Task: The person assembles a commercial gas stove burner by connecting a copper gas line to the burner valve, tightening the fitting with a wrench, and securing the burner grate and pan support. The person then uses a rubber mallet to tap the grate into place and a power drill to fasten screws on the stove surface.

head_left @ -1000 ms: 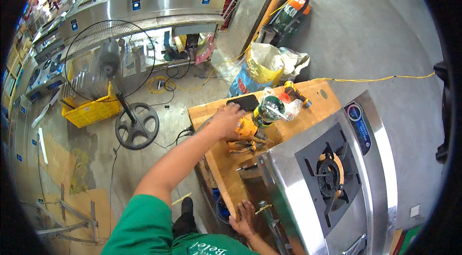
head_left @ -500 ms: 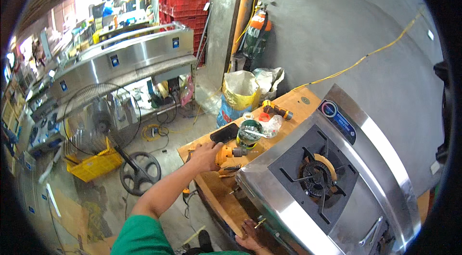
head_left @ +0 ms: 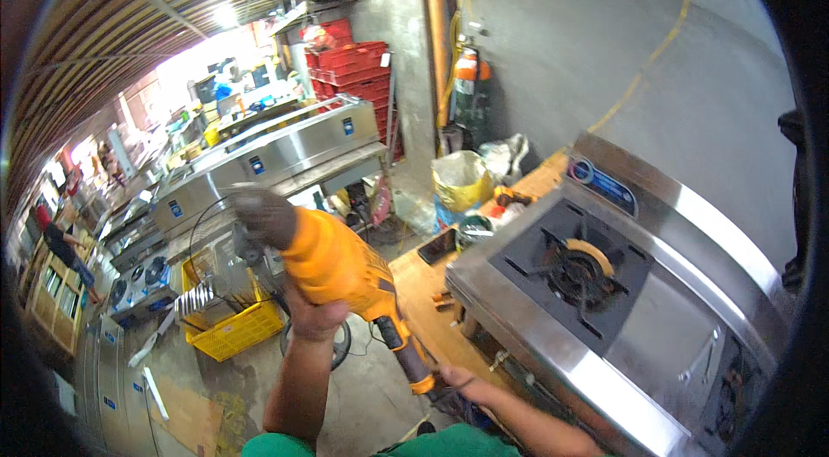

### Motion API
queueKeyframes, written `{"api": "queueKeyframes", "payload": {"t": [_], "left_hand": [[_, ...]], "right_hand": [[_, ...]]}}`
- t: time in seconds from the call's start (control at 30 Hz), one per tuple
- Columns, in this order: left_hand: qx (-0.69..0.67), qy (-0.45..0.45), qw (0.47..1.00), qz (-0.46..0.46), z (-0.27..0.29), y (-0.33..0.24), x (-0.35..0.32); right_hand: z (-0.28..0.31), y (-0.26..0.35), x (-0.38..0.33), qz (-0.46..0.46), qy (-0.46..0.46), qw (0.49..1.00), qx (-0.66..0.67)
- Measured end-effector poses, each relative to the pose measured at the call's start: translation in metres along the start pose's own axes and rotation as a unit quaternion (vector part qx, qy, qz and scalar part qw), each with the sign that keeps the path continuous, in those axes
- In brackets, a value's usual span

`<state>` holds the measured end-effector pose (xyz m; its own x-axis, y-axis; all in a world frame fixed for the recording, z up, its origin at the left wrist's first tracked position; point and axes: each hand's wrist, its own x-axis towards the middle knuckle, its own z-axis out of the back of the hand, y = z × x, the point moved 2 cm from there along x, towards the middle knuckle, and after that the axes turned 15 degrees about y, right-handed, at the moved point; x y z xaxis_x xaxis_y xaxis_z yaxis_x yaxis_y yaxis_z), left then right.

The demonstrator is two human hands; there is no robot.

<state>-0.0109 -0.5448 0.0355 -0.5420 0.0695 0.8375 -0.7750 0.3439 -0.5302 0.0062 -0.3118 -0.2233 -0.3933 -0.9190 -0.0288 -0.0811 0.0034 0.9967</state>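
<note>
A yellow-orange power drill (head_left: 350,271) with a dark chuck is raised close in front of me, its front end tilted up to the left. My left hand (head_left: 315,316) is closed around its body from below. At the lower end of its dark handle my right hand (head_left: 458,381) is closed, beside a dark cord; its fingers are partly hidden and blurred. To the right stands a steel gas stove (head_left: 492,280) with a black burner grate (head_left: 583,271). Below and left of it runs a wooden workbench (head_left: 414,284).
On the bench lie a black phone (head_left: 438,246), a tub (head_left: 473,231) and a second drill (head_left: 511,196). Wrenches (head_left: 704,358) rest on the stove. A yellow crate (head_left: 233,332) stands on the floor at left. Behind are sacks (head_left: 462,176), a gas cylinder (head_left: 471,94) and red crates (head_left: 354,69).
My left hand has lifted the drill off the bench and brought it up and toward me. My right hand has moved from the bench edge to the drill's handle end. The view has tilted up.
</note>
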Motion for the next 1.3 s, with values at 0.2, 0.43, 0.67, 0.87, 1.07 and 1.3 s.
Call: {"api": "queueKeyframes", "payload": {"t": [0.2,0.43,0.67,0.87,1.07,1.3], "left_hand": [[-0.176,0.117,0.97,-0.125,-0.11,-0.031,0.027],[-0.196,0.202,0.948,0.147,-0.144,0.013,0.003],[0.14,0.31,0.938,-0.069,-0.187,-0.019,0.086],[-0.187,0.524,0.819,0.143,-0.23,0.089,0.13],[-0.309,0.47,0.819,0.112,-0.223,0.128,0.132],[-0.374,0.463,0.787,0.162,-0.211,0.177,0.128]], "right_hand": [[-0.061,0.223,-0.052,0.263,0.109,0.914,0.291],[-0.108,0.318,-0.196,0.237,-0.392,0.888,0.027],[-0.124,0.419,-0.259,0.034,-0.602,0.766,-0.222],[-0.066,0.492,-0.215,-0.331,-0.465,0.776,-0.268],[-0.026,0.516,-0.166,-0.515,-0.445,0.701,-0.216],[0.027,0.505,-0.144,-0.581,-0.39,0.658,-0.278]]}}
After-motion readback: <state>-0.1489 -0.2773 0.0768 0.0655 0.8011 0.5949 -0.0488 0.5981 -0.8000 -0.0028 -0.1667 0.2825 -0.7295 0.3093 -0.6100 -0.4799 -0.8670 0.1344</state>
